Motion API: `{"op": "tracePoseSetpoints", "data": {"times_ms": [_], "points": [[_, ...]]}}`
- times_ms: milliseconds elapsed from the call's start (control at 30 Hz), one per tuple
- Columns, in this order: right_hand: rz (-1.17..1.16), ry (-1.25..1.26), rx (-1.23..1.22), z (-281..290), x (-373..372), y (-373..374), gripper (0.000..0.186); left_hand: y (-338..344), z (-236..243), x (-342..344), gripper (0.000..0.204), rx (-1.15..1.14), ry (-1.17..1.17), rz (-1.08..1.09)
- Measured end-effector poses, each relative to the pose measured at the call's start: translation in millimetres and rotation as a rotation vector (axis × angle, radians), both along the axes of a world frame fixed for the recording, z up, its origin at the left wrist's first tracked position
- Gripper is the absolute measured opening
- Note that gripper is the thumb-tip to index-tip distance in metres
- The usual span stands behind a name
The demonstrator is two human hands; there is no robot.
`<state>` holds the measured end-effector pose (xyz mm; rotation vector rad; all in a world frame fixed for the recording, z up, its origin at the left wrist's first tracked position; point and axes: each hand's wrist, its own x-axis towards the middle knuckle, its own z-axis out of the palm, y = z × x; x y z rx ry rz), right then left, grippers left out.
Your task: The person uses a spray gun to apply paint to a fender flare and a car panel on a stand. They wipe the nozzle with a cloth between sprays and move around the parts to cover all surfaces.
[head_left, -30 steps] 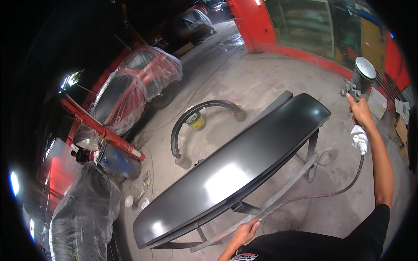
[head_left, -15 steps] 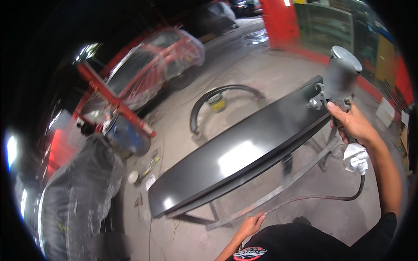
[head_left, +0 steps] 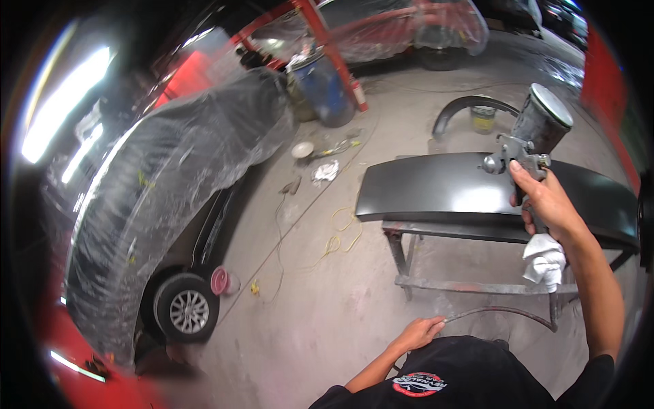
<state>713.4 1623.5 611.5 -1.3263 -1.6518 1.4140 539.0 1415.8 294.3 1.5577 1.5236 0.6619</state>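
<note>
My right hand (head_left: 548, 204) is wrapped round a spray gun (head_left: 543, 121) with a metal cup on top, held upright above a dark, glossy car panel (head_left: 426, 187). The gun's nozzle points left, over about the middle of the panel. White cloth (head_left: 543, 262) is wrapped below the gun's handle, where the air hose (head_left: 497, 310) joins. Low in front of my body, my left hand (head_left: 417, 334) grips that hose, which curves between both hands. A metal stand (head_left: 449, 285) carries the panel.
Left stands a car under plastic sheeting (head_left: 170, 150), its wheel (head_left: 187, 310) beside a pink bucket (head_left: 221, 281). Farther back are a blue drum (head_left: 327, 88), a red post (head_left: 320, 31) and a curved black trim (head_left: 470, 102) around a can (head_left: 484, 119). A yellow cord (head_left: 334, 242) lies on the floor.
My view has turned left, bringing the covered car's wheel and the bucket into sight. The spray gun has moved from the panel's far right end toward its middle. Both hands keep their grip.
</note>
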Motion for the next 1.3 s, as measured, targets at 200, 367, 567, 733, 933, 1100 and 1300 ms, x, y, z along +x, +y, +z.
{"op": "tracePoseSetpoints", "data": {"times_ms": [200, 367, 567, 733, 933, 1100, 1300], "points": [[0.174, -0.014, -0.041, -7.0, -95.5, -1.0, 0.052, -58.4, 16.4, -5.9, 0.036, -0.07, -0.04, 0.197], [0.315, 0.133, -0.077, -19.5, -153.5, -0.3, 0.052, -95.6, 13.4, -7.2, 0.034, -0.19, -0.117, 0.373], [0.321, 0.09, -0.024, -6.7, -109.1, 11.8, 0.049, -80.3, 12.6, -4.3, 0.034, -0.222, -0.045, 0.346], [0.15, 0.024, 0.013, 0.9, 1.2, 26.5, 0.048, -24.6, 21.1, 15.4, 0.035, -0.161, -0.052, 0.116], [-0.238, -0.055, 0.012, 6.5, 167.1, 34.0, 0.046, 52.1, 18.7, 83.7, 0.038, 0.006, -0.021, -0.267], [-0.473, -0.048, 0.024, 7.3, 309.8, 37.3, 0.046, 104.0, 56.3, 164.5, 0.039, -0.116, 0.058, -0.451], [-0.678, -0.031, 0.042, 19.6, 471.1, 46.3, 0.04, 146.9, 77.6, 272.7, 0.04, -0.111, 0.066, -0.549]]}}
